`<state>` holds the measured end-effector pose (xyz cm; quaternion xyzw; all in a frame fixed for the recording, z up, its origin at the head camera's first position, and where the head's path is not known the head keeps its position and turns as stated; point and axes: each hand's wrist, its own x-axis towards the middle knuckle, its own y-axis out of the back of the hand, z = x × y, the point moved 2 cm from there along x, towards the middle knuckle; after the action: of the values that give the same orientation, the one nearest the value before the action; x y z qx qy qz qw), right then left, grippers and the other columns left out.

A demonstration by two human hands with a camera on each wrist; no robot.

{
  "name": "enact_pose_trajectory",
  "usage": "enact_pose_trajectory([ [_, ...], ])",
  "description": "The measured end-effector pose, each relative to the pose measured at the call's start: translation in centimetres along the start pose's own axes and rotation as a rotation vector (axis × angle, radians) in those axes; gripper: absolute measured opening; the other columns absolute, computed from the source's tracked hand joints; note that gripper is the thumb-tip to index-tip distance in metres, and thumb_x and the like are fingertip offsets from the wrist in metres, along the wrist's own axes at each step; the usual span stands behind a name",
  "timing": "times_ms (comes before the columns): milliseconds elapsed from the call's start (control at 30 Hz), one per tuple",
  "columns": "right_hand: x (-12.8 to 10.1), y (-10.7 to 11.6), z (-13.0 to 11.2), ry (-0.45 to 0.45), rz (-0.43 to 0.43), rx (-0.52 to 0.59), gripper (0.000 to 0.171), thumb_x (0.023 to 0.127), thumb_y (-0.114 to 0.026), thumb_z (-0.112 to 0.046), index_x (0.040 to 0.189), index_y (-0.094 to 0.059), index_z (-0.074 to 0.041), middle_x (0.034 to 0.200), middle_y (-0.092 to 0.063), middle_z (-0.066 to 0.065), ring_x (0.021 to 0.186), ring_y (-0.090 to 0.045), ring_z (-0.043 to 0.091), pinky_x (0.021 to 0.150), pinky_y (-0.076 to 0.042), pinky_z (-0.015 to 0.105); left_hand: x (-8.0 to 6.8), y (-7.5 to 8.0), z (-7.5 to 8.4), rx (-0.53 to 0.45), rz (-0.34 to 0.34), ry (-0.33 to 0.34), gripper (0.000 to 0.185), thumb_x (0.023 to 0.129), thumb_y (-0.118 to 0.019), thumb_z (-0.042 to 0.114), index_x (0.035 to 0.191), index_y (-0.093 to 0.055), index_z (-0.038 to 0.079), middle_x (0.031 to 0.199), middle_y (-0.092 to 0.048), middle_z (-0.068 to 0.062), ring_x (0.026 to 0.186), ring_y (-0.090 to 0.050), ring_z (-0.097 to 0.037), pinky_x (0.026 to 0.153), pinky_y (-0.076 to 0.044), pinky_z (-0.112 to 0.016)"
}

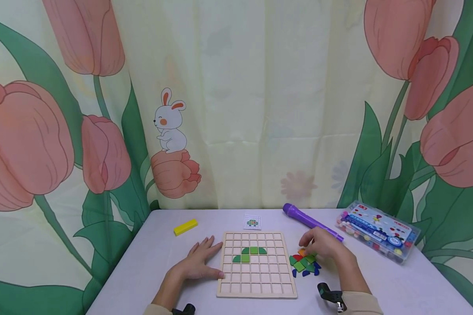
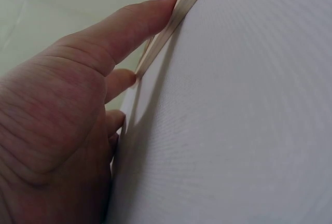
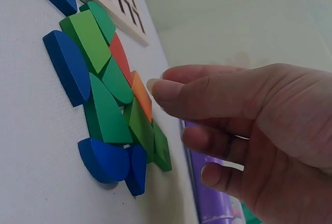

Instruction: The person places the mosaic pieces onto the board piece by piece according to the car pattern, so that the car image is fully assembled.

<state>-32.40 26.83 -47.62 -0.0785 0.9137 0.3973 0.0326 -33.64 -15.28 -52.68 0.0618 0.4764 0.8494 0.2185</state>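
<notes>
A wooden grid board [image 1: 273, 280] lies on the table with several green pieces [image 1: 254, 250] in its upper cells, some square and some curved. My left hand [image 1: 197, 264] rests beside the board, fingers spread. In the left wrist view, its thumb [image 2: 137, 24] touches the board's edge [image 2: 179, 19]. Over the loose pile to the right hovers my right hand [image 1: 326, 245], thumb and forefinger close together near an orange piece [image 3: 141, 97]. Nothing shows between those fingertips. Green pieces [image 3: 88, 40], blue pieces [image 3: 67, 68] and a red piece [image 3: 120, 58] make up the pile.
Behind the board lies a small pattern card [image 1: 252, 222], with a yellow block [image 1: 185, 227] to its left. A purple microphone-shaped stick [image 1: 305, 218] lies behind my right hand. At the far right is a clear plastic case [image 1: 378, 232]. A tulip-print curtain [image 1: 236, 109] hangs behind the table.
</notes>
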Motion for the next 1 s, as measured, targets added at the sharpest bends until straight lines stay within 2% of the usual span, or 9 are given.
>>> enact_pose_trajectory([
  [200, -0.01, -0.20, 0.00, -0.023, 0.002, -0.009, 0.020, 0.084, -0.081, 0.003, 0.100, -0.080, -0.009, 0.094, -0.073, 0.004, 0.085, -0.062, 0.020, 0.081, -0.059, 0.037, 0.02, -0.03, -0.04, 0.004, 0.004, 0.000, 0.104, 0.073, -0.081, 0.069, 0.160, -0.043, 0.026, 0.173, -0.022, -0.014, 0.163, -0.010, -0.036, 0.130, -0.003, -0.064],
  [533, 0.20, -0.45, 0.28, -0.044, -0.002, -0.065, 0.016, 0.084, -0.083, -0.002, 0.097, -0.079, -0.010, 0.090, -0.072, 0.002, 0.081, -0.062, 0.019, 0.079, -0.060, 0.037, -0.06, -0.10, -0.13, -0.004, 0.008, -0.001, 0.104, 0.072, -0.082, 0.069, 0.160, -0.044, 0.027, 0.173, -0.022, -0.014, 0.163, -0.010, -0.036, 0.130, -0.003, -0.064],
  [1000, 0.25, -0.54, 0.26, -0.056, 0.005, -0.074, 0.016, 0.084, -0.085, -0.005, 0.098, -0.078, -0.009, 0.090, -0.071, 0.002, 0.082, -0.061, 0.019, 0.079, -0.059, 0.036, 0.00, -0.07, -0.18, -0.002, 0.000, 0.002, 0.104, 0.073, -0.082, 0.069, 0.160, -0.043, 0.026, 0.173, -0.022, -0.014, 0.163, -0.010, -0.037, 0.130, -0.003, -0.064],
])
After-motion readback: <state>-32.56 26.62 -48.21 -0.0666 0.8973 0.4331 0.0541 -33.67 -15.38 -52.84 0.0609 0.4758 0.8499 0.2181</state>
